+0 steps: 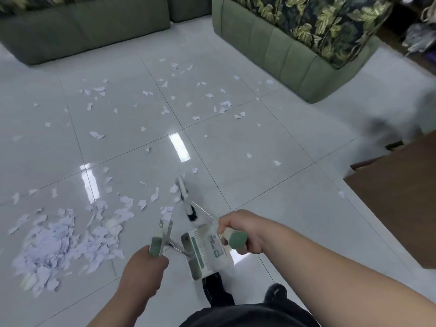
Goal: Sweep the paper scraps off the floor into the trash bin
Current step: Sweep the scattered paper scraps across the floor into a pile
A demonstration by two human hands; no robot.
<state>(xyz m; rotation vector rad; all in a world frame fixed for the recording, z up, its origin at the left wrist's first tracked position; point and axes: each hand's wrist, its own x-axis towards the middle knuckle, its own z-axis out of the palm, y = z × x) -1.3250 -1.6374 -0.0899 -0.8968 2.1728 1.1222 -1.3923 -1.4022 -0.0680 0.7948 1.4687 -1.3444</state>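
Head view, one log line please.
left hand: grips dustpan handle | right hand: grips broom | scraps: piled left, scattered ahead

Bright, glare strips on floor (259, 147), blurred right edge

Broom head (185, 197) blurred; sofas (82, 31) cut off at top edge.

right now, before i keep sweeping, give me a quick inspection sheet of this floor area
surface: glossy pale tile floor, light glare
job's things: paper scraps piled lower left, more scattered toward the sofas; broom head; dustpan
clutter: nothing seen beyond the scraps
grippers: left hand and right hand each grip a green-capped handle
cables: nothing seen
surroundings: green sofas ahead; brown furniture at right
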